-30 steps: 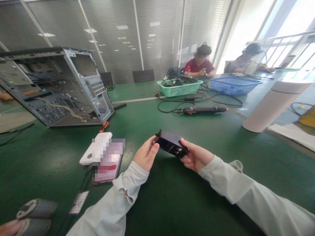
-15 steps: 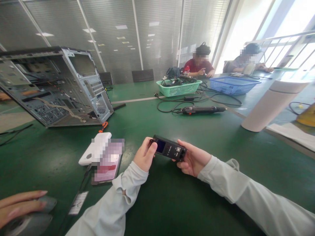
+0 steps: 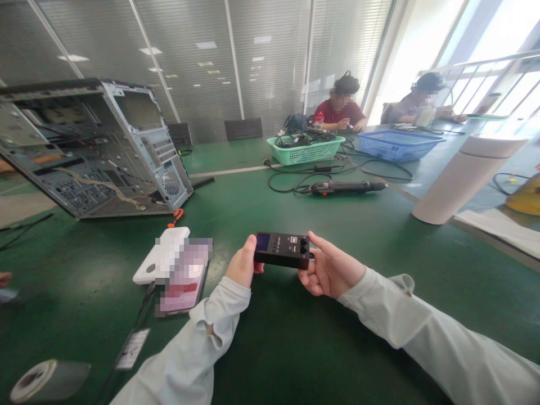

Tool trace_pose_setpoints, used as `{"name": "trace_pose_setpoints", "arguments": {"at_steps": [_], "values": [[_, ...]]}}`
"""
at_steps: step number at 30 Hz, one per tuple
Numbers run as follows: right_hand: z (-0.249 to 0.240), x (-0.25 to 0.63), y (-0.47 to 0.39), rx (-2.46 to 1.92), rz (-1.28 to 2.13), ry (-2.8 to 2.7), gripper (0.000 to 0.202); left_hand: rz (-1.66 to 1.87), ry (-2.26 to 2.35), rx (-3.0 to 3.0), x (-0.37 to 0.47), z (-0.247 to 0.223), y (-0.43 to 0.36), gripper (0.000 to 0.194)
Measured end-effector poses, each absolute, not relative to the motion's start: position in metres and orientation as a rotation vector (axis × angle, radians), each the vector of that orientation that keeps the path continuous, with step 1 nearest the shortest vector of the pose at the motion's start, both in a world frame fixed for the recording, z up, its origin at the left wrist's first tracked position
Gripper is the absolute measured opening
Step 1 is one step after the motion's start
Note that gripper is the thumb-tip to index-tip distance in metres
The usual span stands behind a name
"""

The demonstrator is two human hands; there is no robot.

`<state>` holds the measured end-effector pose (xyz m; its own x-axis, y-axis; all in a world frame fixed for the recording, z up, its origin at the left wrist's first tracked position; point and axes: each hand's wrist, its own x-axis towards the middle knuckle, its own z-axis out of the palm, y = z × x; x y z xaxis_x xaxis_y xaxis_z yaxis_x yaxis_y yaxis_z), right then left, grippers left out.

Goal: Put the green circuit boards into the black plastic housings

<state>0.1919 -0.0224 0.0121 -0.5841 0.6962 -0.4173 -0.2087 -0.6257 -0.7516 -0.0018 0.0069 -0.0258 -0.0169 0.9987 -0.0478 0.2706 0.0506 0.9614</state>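
Observation:
Between my two hands is a small black electronic device (image 3: pixel 280 256) with a little dark screen, a row of buttons and ports on its top face. I hold it above the green table (image 3: pixel 337 337). My left hand (image 3: pixel 243 264) grips its left end, thumb at the screen side. Round the right end, my right hand (image 3: pixel 331 264) has its thumb up at the far edge and its fingers curled underneath. Left of my left hand lie a phone (image 3: pixel 185 289) with a lit pinkish screen and a white power bank (image 3: pixel 154 261) with a dark cable.
An opened computer case (image 3: pixel 169 163) stands at the left. Farther back are a black electric screwdriver (image 3: pixel 348 188), a green basket (image 3: pixel 306 153) of cables and a blue basket (image 3: pixel 399 147). A pale tumbler (image 3: pixel 464 183) stands right; a tape roll (image 3: pixel 50 381) lies front left. Two people sit opposite.
The device has been turned so its near side wall shows and it lies more level, slightly farther left. Another person's hand has left the tape roll at the lower left.

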Motion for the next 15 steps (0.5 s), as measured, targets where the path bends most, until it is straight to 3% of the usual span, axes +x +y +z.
{"name": "trace_pose_setpoints", "arguments": {"at_steps": [8, 15], "values": [[0.013, 0.189, -0.020, -1.088, 2.022, -0.754, 0.016, 1.121, 1.365, 1.311, 0.005, -0.018, -0.001, 0.057], [-0.006, 0.197, -0.016, -1.043, 1.662, -1.065, 0.060, 1.049, 1.242, 1.678, 0.008, -0.020, -0.011, 0.050]]}}
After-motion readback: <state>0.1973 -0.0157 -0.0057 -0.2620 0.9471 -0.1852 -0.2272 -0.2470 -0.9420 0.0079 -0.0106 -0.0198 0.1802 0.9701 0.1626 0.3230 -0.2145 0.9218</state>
